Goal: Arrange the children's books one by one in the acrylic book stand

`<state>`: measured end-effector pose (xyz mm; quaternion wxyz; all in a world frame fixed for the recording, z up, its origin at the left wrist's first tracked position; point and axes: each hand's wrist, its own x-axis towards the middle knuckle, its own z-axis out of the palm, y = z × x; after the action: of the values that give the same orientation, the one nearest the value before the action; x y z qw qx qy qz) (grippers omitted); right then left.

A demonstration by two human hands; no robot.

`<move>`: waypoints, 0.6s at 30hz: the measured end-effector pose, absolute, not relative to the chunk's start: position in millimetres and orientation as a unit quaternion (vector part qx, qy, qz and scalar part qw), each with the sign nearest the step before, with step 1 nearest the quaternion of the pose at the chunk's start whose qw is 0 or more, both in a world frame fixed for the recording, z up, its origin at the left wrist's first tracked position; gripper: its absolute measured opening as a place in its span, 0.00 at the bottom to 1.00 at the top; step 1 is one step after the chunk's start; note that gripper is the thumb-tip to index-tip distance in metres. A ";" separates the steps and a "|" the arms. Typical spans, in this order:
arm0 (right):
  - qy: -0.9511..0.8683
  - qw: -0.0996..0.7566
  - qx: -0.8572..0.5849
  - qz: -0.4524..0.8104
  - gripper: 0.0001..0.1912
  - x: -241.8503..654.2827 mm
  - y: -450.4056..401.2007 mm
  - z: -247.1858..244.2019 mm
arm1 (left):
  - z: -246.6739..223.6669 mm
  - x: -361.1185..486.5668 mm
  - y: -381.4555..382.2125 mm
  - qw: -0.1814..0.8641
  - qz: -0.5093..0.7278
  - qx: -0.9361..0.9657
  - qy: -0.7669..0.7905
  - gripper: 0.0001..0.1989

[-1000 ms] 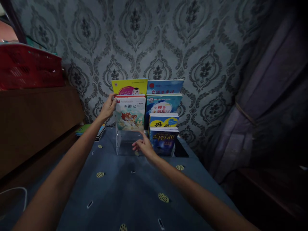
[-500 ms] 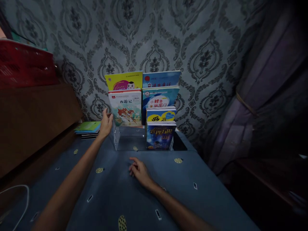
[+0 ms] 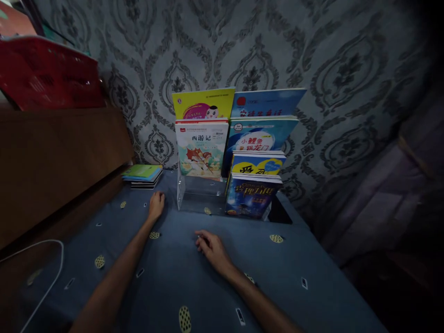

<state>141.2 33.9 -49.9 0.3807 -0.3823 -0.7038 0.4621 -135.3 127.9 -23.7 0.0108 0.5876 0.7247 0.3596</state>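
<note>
My left hand (image 3: 157, 205) is low over the patterned cloth, its fingers curled in and nothing visible in them. It is just in front of a small stack of thin books (image 3: 142, 176), green on top, and left of a clear acrylic book stand (image 3: 197, 201). My right hand (image 3: 212, 249) is in front of the stand with its index finger stretched out, holding nothing. Upright in the stand are a white picture book (image 3: 201, 150), a yellow book (image 3: 204, 102), a blue book (image 3: 268, 101), a teal book (image 3: 265, 134), yellow-blue books (image 3: 256, 165) and dark blue books (image 3: 253, 196).
A grey-blue cloth (image 3: 173, 273) covers the surface. A brown wooden box or cabinet (image 3: 62, 162) with a red basket (image 3: 52, 76) on top borders the left. A white cable (image 3: 57, 277) lies at lower left. Behind is a patterned wall (image 3: 208, 51); a curtain (image 3: 391, 185) hangs right.
My left hand has come away from the white book's left edge and dropped toward me, its fingers curling. My right hand stays much the same. The view has shifted left and closer.
</note>
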 end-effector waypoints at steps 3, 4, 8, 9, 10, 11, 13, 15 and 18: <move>-0.701 0.375 -0.386 0.468 0.16 141.2 34.4 -50.2 | -12.2 -157.3 141.5 -0.029 0.312 0.569 0.760 0.13; -0.699 0.373 -0.387 0.471 0.16 141.3 34.5 -50.4 | -6.5 -164.2 147.7 -0.042 0.296 0.563 0.770 0.14; -0.700 0.368 -0.387 0.474 0.17 141.2 34.3 -51.7 | 16.6 -186.9 175.1 -0.076 0.236 0.546 0.800 0.18; -0.702 0.367 -0.387 0.471 0.17 141.2 34.0 -51.6 | 21.2 -191.4 182.1 -0.080 0.221 0.545 0.805 0.18; -0.704 0.366 -0.388 0.469 0.17 141.3 33.7 -51.3 | 25.0 -195.6 189.0 -0.082 0.206 0.543 0.810 0.19; -0.705 0.364 -0.390 0.467 0.17 141.4 33.4 -50.7 | 28.1 -199.6 196.0 -0.083 0.190 0.541 0.815 0.19; -0.707 0.359 -0.393 0.466 0.18 142.0 32.6 -48.4 | 32.5 -207.3 209.8 -0.080 0.156 0.537 0.825 0.19; -0.709 0.352 -0.398 0.465 0.18 143.2 31.9 -45.0 | 35.4 -214.9 223.0 -0.072 0.117 0.536 0.833 0.18; -0.711 0.343 -0.403 0.462 0.18 145.3 31.1 -40.1 | 39.0 -225.8 239.8 -0.052 0.047 0.554 0.830 0.18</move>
<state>145.3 31.1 -40.1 0.3430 -0.4033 -0.7113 0.4624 -225.8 239.8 39.0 -0.0516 0.5538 0.8297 0.0471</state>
